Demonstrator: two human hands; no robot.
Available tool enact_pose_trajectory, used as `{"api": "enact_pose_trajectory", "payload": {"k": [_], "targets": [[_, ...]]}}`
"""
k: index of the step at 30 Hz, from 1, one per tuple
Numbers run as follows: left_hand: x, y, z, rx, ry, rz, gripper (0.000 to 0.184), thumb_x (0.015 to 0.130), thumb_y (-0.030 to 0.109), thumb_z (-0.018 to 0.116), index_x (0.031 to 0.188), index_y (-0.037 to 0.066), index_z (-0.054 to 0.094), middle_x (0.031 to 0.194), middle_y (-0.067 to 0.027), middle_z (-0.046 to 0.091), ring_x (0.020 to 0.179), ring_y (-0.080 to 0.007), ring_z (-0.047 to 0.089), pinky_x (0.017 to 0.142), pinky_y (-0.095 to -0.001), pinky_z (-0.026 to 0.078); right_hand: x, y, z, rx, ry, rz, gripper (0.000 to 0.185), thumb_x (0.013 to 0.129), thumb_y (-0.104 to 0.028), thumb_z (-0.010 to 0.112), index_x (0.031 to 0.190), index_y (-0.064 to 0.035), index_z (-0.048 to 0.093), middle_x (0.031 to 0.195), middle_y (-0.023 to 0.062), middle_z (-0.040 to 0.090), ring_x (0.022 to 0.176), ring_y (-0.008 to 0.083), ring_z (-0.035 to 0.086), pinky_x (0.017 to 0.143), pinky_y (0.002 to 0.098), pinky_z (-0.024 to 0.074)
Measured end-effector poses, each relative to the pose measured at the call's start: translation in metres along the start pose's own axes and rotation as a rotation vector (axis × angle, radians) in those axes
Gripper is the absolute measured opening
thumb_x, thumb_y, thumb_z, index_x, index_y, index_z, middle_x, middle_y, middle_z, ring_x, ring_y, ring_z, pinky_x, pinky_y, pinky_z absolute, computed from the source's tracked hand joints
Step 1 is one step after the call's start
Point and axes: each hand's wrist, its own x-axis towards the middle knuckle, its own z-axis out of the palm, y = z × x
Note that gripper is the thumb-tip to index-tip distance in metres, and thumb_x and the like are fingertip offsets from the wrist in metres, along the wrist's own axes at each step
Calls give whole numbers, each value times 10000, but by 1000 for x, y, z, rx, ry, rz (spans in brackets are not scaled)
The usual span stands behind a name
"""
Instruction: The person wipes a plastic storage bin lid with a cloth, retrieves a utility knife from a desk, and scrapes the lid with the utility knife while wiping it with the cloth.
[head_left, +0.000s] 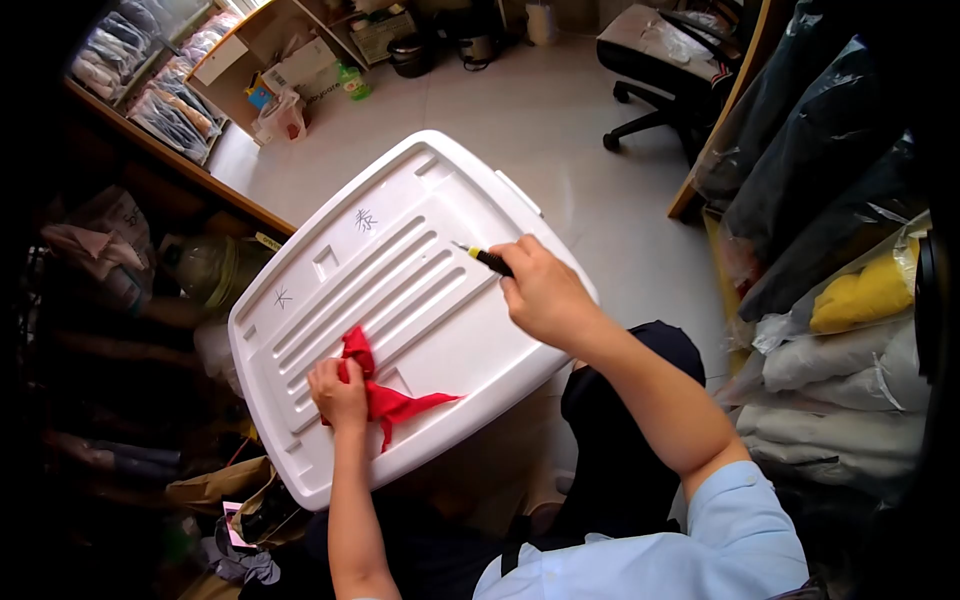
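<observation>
The left hand (340,393) hides part of the red cloth (400,404). The right hand (547,288) covers the back end of the black and yellow tool (491,262). The bottom edge cuts off the blue shirt (640,570).

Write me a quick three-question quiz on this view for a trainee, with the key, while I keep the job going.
1. Which hand is on the red cloth?
2. True or false: the tool lies loose on the lid.
3. What stands on the floor past the lid? A: a ladder. B: a chair. C: a bicycle.

Key:
1. The left hand.
2. False: the right hand holds the tool.
3. B.
</observation>
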Motion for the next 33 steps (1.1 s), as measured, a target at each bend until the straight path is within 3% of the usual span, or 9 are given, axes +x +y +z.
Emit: {"api": "enact_pose_trajectory", "payload": {"k": [3,5,6,9,15,20,27,29,33], "targets": [[1,-15,-2,74,-5,-67,127,851,188,643,846,62,633,906,-106,625,929,-331,555,845,-448,455,3,3,-3,-39,2,-10,287,886,-63,529,1160,-2,592,1067,170,573,1017,346,587,880,448,492],[10,12,2,-96,112,-118,131,850,146,641,955,68,649,915,-110,628,932,-335,555,850,-448,452,5,0,-6,-24,-21,4,285,892,-59,522,1162,3,588,1068,170,571,1026,341,581,885,442,488],[17,25,7,-138,153,34,234,844,110,634,1077,88,649,945,-111,629,939,-335,557,848,-446,454,4,-1,-7,-21,-28,17,284,893,-61,523,1162,5,587,1068,170,570,1025,342,582,883,442,488],[31,67,33,-199,63,152,171,820,83,651,969,136,717,937,-68,603,931,-285,559,839,-420,457,5,1,-4,-18,-19,17,299,895,-57,524,1182,-4,589,1073,172,570,984,361,593,863,440,487],[65,134,65,-81,-40,214,210,837,151,657,1035,182,720,904,-17,658,948,-243,594,796,-411,467,13,3,8,-37,12,-26,313,888,-50,537,1194,-15,595,1068,174,572,941,381,603,844,435,492],[65,114,52,-163,-42,302,119,812,136,657,930,140,672,887,-57,657,916,-281,616,752,-429,485,10,0,12,-24,-9,-59,302,868,-64,564,1160,6,589,1048,197,567,988,376,587,876,458,485],[37,-2,9,-45,-55,31,96,817,117,653,903,101,694,919,-88,678,925,-322,612,831,-437,492,4,-4,-1,-7,-16,-32,319,888,-48,550,1204,-18,575,1063,154,564,950,360,608,848,432,504],[45,5,3,-3,-114,-190,98,854,140,630,920,86,678,920,-122,680,905,-350,619,825,-455,486,4,-3,-2,-2,-11,-27,321,889,-48,553,1207,-18,568,1056,151,559,949,348,607,843,431,504],[61,49,47,-177,-16,-97,128,882,156,594,948,62,651,935,-158,668,907,-381,616,824,-464,477,6,-5,0,-5,-25,-27,326,883,-40,549,1208,-17,569,1064,149,556,952,343,603,838,429,503]]}}
